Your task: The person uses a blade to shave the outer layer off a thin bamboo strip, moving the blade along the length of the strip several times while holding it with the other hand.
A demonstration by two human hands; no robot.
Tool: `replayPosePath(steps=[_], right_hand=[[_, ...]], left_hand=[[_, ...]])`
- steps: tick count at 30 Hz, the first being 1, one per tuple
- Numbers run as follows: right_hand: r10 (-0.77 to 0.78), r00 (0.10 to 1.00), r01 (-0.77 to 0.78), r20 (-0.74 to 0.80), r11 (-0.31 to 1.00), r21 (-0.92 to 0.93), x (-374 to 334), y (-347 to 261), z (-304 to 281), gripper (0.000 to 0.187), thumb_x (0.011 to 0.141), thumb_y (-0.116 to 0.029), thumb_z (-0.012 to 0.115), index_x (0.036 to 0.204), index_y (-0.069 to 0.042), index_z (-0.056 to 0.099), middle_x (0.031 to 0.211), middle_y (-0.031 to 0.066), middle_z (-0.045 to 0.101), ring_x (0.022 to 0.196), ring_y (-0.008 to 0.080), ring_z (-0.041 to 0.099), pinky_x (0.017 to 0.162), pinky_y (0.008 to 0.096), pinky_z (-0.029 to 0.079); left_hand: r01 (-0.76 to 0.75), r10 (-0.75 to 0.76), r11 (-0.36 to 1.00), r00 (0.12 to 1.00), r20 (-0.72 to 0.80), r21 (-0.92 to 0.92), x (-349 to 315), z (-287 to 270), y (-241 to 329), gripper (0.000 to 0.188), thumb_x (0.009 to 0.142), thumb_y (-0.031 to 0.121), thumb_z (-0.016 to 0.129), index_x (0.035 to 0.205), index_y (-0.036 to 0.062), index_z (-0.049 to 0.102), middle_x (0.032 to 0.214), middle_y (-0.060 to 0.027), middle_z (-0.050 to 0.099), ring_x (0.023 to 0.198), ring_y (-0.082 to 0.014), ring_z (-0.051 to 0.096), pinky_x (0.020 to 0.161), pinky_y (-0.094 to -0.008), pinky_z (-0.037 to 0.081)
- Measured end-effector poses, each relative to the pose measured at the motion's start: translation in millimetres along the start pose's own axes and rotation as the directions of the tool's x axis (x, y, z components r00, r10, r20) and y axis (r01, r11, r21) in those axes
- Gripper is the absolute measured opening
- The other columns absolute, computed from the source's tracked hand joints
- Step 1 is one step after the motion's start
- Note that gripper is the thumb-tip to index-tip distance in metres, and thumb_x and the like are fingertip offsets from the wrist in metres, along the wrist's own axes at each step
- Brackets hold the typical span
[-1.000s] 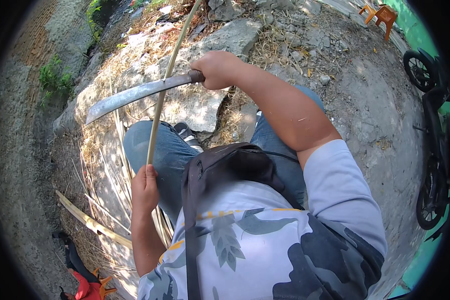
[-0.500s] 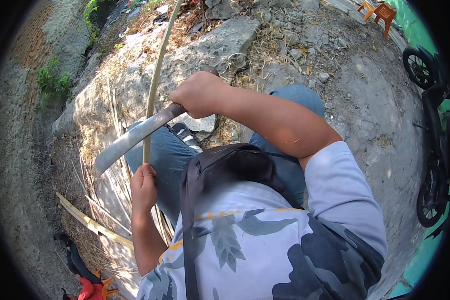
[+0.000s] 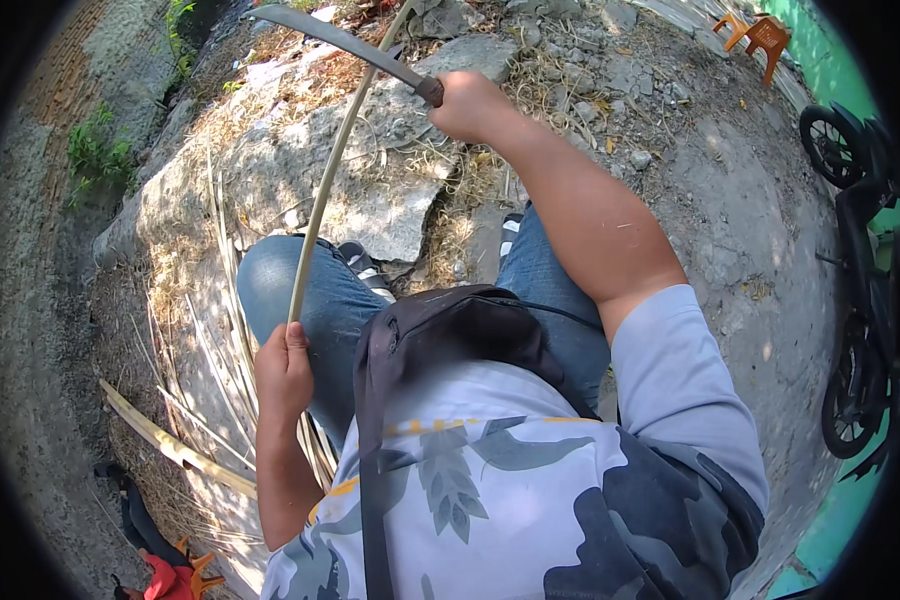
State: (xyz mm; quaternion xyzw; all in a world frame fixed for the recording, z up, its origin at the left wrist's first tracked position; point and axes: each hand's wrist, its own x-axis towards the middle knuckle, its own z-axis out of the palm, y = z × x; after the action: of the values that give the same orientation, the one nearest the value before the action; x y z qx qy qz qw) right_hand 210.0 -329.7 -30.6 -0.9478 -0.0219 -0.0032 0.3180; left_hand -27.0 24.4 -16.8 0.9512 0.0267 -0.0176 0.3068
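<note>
Our left hand (image 3: 285, 372) clamps the lower end of a long pale bamboo strip (image 3: 332, 175) that runs up and away over our knee; our right hand (image 3: 470, 105), fist closed on a curved dark machete (image 3: 345, 42), holds the blade beyond it, crossing the strip's far end

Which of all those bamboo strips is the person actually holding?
The long curved strip gripped in the left hand, rising past the machete held by the right hand. The other strips lie loose on the ground.
</note>
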Motion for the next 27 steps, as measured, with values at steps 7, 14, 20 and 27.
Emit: replayPosePath(steps=[7,14,20,27], right_hand=[[-0.453,0.855,0.508,0.254,0.829,-0.232,-50,-72,21,0.019,0.078,-0.018,0.068,0.097,-0.016,0.069,0.091,0.009,0.073,0.09,0.0317,0.072,0.076,0.0483,0.056],[-0.541,0.8,0.599,0.258,0.741,-0.304,-52,-76,16,0.018,0.077,-0.018,0.068,0.095,-0.016,0.069,0.087,0.0084,0.073,0.086,0.0301,0.073,0.075,0.0458,0.056],[-0.024,1.0,0.024,0.003,0.98,-0.198,8,-2,-8,0.022,0.085,-0.018,0.064,0.106,-0.012,0.068,0.095,0.0101,0.072,0.092,0.028,0.072,0.081,0.0442,0.058],[-0.025,0.985,0.009,-0.168,0.995,-0.099,3,-2,-25,0.021,0.082,-0.021,0.066,0.1,-0.01,0.068,0.095,0.0164,0.072,0.095,0.0354,0.069,0.081,0.05,0.053]], left_hand=[[0.128,-0.122,0.983,0.991,0.054,-0.131,3,-1,-6,0.048,0.109,0.039,0.045,0.083,0.0017,0.06,0.062,-0.0014,0.047,0.059,-0.0107,0.044,0.055,-0.0315,0.036],[0.061,-0.059,0.996,0.998,0.038,-0.072,-2,-3,-3,0.048,0.109,0.038,0.045,0.083,0.0013,0.06,0.062,-0.0023,0.047,0.059,-0.0114,0.044,0.055,-0.0321,0.036],[0.076,-0.071,0.993,0.996,0.052,-0.094,0,-3,-6,0.047,0.109,0.038,0.045,0.084,0.0009,0.06,0.062,-0.0031,0.048,0.059,-0.0125,0.045,0.056,-0.0329,0.037],[0.024,-0.015,0.982,0.999,0.047,-0.188,-2,-14,-16,0.045,0.109,0.037,0.046,0.086,0.0017,0.061,0.062,0.0006,0.046,0.06,-0.0107,0.041,0.055,-0.0312,0.035]])
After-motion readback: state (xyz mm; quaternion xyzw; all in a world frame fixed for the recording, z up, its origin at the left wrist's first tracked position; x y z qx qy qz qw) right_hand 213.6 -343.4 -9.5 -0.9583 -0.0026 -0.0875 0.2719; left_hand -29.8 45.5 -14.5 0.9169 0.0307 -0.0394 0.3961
